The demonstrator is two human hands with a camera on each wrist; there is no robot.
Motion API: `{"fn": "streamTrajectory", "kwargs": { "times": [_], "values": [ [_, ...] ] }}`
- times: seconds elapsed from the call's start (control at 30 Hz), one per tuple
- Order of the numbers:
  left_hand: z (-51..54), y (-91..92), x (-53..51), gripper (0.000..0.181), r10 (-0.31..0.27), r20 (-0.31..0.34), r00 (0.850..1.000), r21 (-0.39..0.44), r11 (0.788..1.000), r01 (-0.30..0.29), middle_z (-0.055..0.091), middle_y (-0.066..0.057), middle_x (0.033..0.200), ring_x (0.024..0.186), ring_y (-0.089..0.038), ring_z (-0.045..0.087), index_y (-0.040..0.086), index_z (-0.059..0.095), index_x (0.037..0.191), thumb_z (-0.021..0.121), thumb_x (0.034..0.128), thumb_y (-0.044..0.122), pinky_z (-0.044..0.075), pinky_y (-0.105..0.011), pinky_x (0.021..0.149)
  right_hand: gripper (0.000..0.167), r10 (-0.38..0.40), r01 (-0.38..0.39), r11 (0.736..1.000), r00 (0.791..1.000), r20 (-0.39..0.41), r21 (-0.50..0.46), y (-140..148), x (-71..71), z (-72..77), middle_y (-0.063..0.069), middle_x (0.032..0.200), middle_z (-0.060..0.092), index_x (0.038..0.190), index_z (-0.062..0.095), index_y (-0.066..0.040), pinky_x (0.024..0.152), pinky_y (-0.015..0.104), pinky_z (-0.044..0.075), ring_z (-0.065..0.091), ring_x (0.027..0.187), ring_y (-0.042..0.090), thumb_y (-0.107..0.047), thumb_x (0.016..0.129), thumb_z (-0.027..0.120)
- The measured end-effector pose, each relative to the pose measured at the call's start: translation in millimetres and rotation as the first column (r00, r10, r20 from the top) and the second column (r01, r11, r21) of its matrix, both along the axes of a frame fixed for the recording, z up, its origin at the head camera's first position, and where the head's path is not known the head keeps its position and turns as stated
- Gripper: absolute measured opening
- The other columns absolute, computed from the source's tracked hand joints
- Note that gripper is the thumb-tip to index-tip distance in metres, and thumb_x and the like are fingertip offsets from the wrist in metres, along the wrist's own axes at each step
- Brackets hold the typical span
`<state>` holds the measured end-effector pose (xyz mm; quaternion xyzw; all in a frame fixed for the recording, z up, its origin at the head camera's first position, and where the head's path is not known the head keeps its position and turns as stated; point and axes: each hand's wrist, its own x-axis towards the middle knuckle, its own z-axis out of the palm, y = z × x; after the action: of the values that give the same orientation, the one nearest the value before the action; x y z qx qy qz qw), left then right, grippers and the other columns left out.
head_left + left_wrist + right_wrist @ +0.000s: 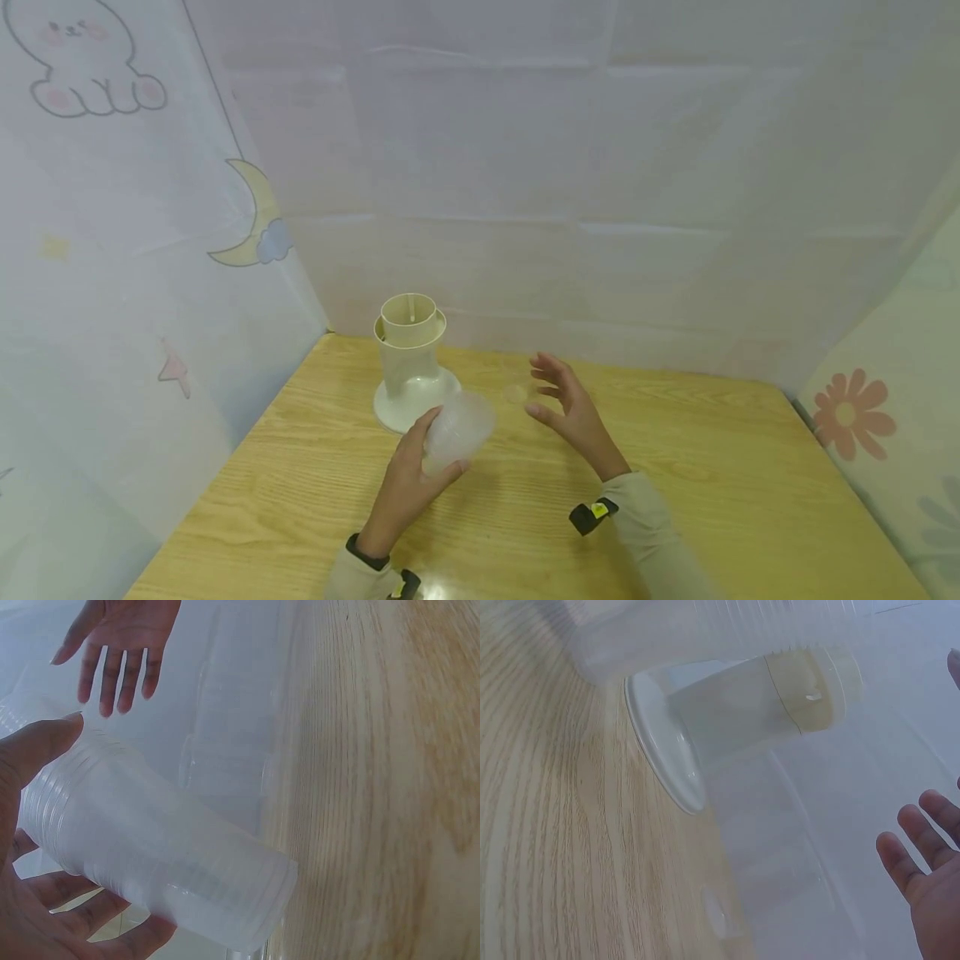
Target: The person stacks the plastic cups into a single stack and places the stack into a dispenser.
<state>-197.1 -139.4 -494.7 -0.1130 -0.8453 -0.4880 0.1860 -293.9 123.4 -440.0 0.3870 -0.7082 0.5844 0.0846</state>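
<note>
A stack of clear plastic cups (pixel 187 847) is in my left hand (pixel 410 483), tilted above the table. In the left wrist view the thumb (pixel 45 746) lies over the stack and the fingers curl round its underside. My right hand (pixel 573 412) is raised to the right of the stack, fingers apart and loosely bent, holding nothing. Behind the stack stands a cream-and-white hollow cylinder (pixel 408 358) on a wide round base (pixel 667 750). Near the right fingertips, a faint clear round object (pixel 515 393) shows on the table; its exact kind is hard to make out.
The wooden table (pixel 712 500) extends to both sides of the hands. A pale cloth backdrop (pixel 562 208) with creases rises behind it. Printed side panels, one with a moon (pixel 255 221) and one with a flower (pixel 851 417), flank the table.
</note>
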Motion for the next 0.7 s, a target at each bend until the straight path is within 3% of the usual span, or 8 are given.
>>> {"fn": "streamTrajectory", "kwargs": {
  "times": [0.13,0.47,0.53,0.7],
  "values": [
    [-1.0,-0.4,-0.5,0.080,0.003,-0.011,1.000,-0.009,1.000,-0.003,0.049,-0.019,0.143,0.118,-0.037,0.055,0.017,0.040,0.151,0.080,0.0857,0.040,0.053,-0.056,0.083,0.073,-0.008,0.008,1.000,1.000,0.003,0.002,4,1.3,4.9,0.028,0.147,0.039,0.151,0.028,0.008,0.102,0.057,0.040,0.040,0.130,0.050,0.013,0.089,0.066],
    [-1.6,-0.4,-0.9,0.080,-0.001,-0.021,1.000,-0.015,1.000,0.000,0.048,-0.019,0.144,0.120,-0.038,0.054,0.015,0.040,0.151,0.080,0.0855,0.037,0.052,-0.058,0.084,0.079,-0.056,0.055,0.998,0.998,0.036,0.017,21,-25.6,-19.5,0.021,0.153,0.035,0.155,0.026,-0.003,0.107,0.042,0.040,0.037,0.135,0.045,0.014,0.089,0.066],
    [-1.6,-0.4,-1.0,0.080,-0.002,-0.020,1.000,-0.014,1.000,0.002,0.048,-0.019,0.144,0.120,-0.039,0.054,0.015,0.040,0.151,0.080,0.0855,0.037,0.052,-0.058,0.084,0.080,-0.066,0.065,0.998,0.997,0.039,0.014,24,-26.7,-19.3,0.019,0.153,0.036,0.156,0.027,-0.007,0.107,0.041,0.039,0.037,0.136,0.043,0.013,0.089,0.066],
    [-1.6,-0.3,0.0,0.080,-0.002,-0.016,1.000,-0.011,1.000,0.001,0.049,-0.019,0.143,0.119,-0.039,0.055,0.015,0.040,0.150,0.081,0.0852,0.037,0.053,-0.057,0.084,0.076,-0.103,0.102,0.995,0.993,0.051,0.021,28,-17.5,-3.2,0.022,0.151,0.038,0.154,0.028,-0.001,0.105,0.051,0.038,0.037,0.134,0.046,0.012,0.090,0.066]
  ]
}}
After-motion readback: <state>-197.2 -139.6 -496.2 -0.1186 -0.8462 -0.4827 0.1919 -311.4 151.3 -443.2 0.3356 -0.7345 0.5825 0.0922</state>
